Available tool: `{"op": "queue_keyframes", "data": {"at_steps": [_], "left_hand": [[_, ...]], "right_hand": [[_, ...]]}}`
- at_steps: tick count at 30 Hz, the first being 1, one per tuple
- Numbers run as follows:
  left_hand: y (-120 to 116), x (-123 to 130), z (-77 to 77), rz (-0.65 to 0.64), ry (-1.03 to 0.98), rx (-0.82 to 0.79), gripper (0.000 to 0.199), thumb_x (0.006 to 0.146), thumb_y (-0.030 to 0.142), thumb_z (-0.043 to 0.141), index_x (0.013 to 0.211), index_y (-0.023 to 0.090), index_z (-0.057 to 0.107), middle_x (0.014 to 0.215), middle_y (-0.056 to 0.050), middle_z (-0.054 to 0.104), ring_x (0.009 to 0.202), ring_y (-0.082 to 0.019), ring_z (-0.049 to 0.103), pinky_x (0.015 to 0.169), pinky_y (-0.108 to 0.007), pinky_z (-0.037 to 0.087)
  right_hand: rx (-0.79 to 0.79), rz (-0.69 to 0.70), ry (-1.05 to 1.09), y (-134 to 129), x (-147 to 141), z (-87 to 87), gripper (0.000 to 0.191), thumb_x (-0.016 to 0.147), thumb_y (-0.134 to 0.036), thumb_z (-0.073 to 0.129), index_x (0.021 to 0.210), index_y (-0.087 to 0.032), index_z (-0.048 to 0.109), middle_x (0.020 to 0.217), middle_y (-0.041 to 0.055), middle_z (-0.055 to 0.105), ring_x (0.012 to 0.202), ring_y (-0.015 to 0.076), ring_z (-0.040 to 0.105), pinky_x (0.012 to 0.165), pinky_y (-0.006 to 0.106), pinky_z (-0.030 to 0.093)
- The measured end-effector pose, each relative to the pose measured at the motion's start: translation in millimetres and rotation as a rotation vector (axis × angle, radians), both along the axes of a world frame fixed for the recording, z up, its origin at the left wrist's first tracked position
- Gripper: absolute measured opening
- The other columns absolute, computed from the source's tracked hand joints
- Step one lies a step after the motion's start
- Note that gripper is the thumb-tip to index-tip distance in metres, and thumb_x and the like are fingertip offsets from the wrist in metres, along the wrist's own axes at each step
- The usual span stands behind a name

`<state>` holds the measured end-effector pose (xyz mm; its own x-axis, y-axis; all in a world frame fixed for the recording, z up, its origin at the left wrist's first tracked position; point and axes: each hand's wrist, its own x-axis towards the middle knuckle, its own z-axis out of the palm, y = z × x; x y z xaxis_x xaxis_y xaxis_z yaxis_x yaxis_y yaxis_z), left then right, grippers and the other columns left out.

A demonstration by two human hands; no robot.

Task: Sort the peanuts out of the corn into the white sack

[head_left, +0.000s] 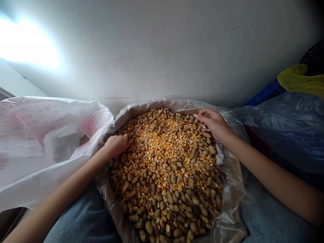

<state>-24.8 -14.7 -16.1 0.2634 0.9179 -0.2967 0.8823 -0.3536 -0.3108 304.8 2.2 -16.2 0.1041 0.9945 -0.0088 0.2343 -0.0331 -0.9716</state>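
Observation:
A wide container lined with a clear plastic bag (231,189) sits between my knees. It is filled with unshelled peanuts (174,206) mixed with loose yellow and white corn kernels (164,145), which lie thickest around the middle. At the left rim, my left hand (116,145) is closed, its fingers curled down over the mix; what they hold, if anything, is hidden. Over the peanuts at the far right rim, my right hand (214,124) has its fingers bent loosely and apart, fingertips pointing left. I see nothing clearly held in it.
To the left lies a white plastic sack (27,162) with pink print and a barcode, with some peanuts showing through its mouth. A pale wall (157,50) rises behind the container. On the right are a dark plastic bag (286,125), a blue edge (265,92) and yellow cloth (301,81).

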Motion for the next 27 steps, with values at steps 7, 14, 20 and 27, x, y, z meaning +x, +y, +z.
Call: {"op": "queue_keyframes", "data": {"at_steps": [7,14,20,27], "left_hand": [[1.8,2.3,-6.2,-0.026,-0.066,0.082,0.047,0.080,0.042,0.019,0.080,0.012,0.055,0.070,-0.012,0.062,0.065,-0.024,0.059,0.058,-0.031,0.041],[4.8,2.3,-14.5,-0.051,-0.082,0.084,0.045,0.081,0.041,0.019,0.087,0.013,0.053,0.070,-0.014,0.062,0.066,-0.025,0.059,0.059,-0.032,0.041],[4.8,-0.2,-10.2,-0.009,-0.137,0.122,0.045,0.081,0.044,0.015,0.087,0.016,0.050,0.069,-0.011,0.062,0.064,-0.025,0.059,0.056,-0.033,0.041],[4.5,0.0,0.5,0.094,-0.303,0.087,0.046,0.080,0.048,0.013,0.082,0.018,0.048,0.073,-0.008,0.060,0.067,-0.023,0.057,0.056,-0.028,0.038]], "right_hand": [[0.190,-0.066,-0.748,-9.4,0.8,15.9,0.015,0.073,-0.029,0.044,0.083,-0.022,0.053,0.075,0.0020,0.057,0.064,0.0150,0.050,0.058,0.024,0.035],[-0.047,0.095,-1.241,-6.8,5.5,6.5,0.031,0.074,-0.028,0.038,0.103,-0.024,0.047,0.104,0.0084,0.051,0.070,0.0235,0.053,0.054,0.030,0.035],[-0.322,0.172,-1.418,-6.3,-1.8,-9.1,0.035,0.075,-0.020,0.035,0.109,-0.013,0.043,0.100,0.0207,0.045,0.077,0.0296,0.054,0.058,0.036,0.039],[-0.415,0.194,-1.384,-2.8,2.4,-11.9,0.044,0.076,-0.024,0.032,0.119,-0.014,0.032,0.103,0.0239,0.042,0.083,0.0336,0.053,0.061,0.037,0.039]]}}
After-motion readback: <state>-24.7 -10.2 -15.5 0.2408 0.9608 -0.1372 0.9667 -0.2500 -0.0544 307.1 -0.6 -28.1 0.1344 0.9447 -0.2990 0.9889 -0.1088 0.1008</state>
